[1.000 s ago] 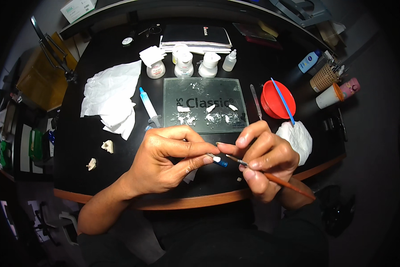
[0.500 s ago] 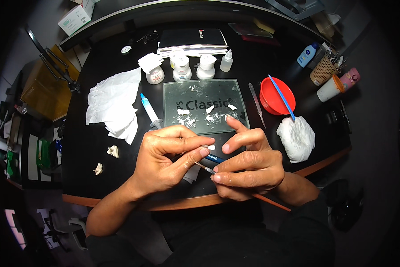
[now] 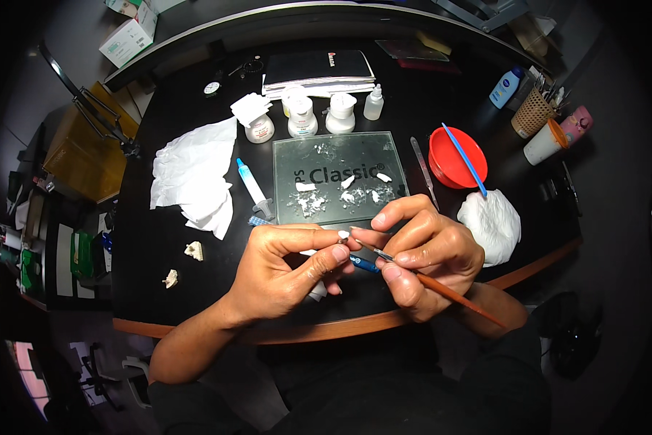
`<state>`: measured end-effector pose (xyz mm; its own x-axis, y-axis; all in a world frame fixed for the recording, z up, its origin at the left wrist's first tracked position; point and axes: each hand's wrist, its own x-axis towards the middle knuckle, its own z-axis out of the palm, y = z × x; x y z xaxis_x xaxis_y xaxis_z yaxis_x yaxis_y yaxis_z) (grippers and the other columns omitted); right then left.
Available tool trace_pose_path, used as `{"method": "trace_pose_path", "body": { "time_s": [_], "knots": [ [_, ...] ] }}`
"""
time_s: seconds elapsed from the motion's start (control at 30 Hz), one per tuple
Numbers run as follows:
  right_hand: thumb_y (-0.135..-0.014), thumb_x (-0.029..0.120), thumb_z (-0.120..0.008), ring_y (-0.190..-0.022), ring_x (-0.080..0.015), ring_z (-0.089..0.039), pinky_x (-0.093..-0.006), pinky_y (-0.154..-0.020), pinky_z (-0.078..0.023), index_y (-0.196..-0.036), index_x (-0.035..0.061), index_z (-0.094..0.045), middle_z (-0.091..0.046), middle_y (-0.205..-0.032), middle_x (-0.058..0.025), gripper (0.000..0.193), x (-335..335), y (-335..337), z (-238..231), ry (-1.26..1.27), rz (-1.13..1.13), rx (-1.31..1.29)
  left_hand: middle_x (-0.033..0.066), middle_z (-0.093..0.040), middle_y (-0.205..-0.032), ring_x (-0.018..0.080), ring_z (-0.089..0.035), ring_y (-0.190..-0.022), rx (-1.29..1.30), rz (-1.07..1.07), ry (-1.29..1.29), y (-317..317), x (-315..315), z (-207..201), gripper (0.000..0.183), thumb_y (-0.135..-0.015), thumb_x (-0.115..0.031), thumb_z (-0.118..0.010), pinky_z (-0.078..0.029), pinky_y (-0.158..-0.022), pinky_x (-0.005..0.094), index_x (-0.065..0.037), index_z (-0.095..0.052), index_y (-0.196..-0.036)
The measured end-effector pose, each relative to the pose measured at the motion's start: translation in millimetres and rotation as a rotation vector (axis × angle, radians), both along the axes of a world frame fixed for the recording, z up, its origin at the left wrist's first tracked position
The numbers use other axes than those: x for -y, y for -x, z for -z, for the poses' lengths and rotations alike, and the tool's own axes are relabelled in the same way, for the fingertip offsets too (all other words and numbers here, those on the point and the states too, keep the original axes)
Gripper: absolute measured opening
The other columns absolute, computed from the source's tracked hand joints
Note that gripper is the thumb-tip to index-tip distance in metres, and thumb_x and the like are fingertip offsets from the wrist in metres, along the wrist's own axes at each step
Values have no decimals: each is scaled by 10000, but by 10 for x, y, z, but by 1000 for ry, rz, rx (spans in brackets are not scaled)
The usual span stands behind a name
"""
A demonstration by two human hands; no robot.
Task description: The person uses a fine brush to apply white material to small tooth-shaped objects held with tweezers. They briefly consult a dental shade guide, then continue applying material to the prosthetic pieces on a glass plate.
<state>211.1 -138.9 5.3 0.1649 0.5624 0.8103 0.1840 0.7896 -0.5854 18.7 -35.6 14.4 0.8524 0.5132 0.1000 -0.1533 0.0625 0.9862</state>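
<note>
Between the thumb and forefinger of my left hand [image 3: 289, 264] is a small white tooth-shaped crown [image 3: 344, 235], partly covered by the fingertips. My right hand [image 3: 431, 254] is closed around a fine brush [image 3: 449, 290] with an orange-brown handle, its tip close to the crown; whether they touch I cannot tell. Below the hands, a blue cylindrical object [image 3: 364, 263] shows in part. Just beyond them lies a glass slab [image 3: 333, 156] bearing white powder heaps [image 3: 311, 203] and several white lumps [image 3: 349, 181].
White jars [image 3: 302, 119] and a dropper bottle [image 3: 374, 103] stand behind the slab. Left are a syringe [image 3: 253, 187], crumpled tissue [image 3: 195, 170] and cream dental model pieces [image 3: 194, 251]. Right are a metal spatula [image 3: 424, 170], red bowl [image 3: 449, 177], blue stick [image 3: 463, 159] and white wad [image 3: 489, 225].
My right hand has turned and shifted the brush, bringing its tip up from below the left thumb to beside the crown. The whole view has shifted slightly.
</note>
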Motion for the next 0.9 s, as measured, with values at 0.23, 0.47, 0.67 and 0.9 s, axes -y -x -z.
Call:
{"method": "trace_pose_path", "body": {
  "time_s": [0.23, 0.47, 0.67, 0.9],
  "knots": [
    [-762, -121, -749, -947, -344, -722, -389, -774, -615, -926, 9, -658, -677, -820, -109, 228, 12, -84, -55, -30, 91, 219, 122, -743, -913, 111, -696, -765, -62, 104, 222, -2, -6, -68, 258, -1054, -120, -641, -617, -654, 248, 58, -729, -1218],
    [-769, -110, -780, -946, -340, -722, -381, -789, -603, -918, 7, -670, -685, -829, -106, 219, 33, -75, -111, 0, 106, 262, 129, -742, -911, 113, -694, -759, -55, 99, 181, -14, -13, -67, 254, -1053, -113, -641, -618, -652, 252, 61, -730, -1215],
    [-770, -112, -782, -950, -341, -720, -380, -783, -602, -934, 2, -677, -685, -836, -110, 226, 23, -87, -94, -25, 94, 265, 133, -744, -922, 119, -698, -775, -46, 114, 155, -8, -17, -63, 252, -1052, -115, -643, -620, -655, 254, 54, -734, -1216],
    [-754, -126, -741, -961, -339, -712, -392, -794, -620, -918, 6, -653, -680, -828, -114, 228, 61, -61, -96, -18, 115, 273, 139, -756, -918, 139, -706, -762, 13, 21, 8, -21, 6, -42, 192, -1017, -69, -678, -589, -634, 262, 45, -762, -1147]
  ]
}}
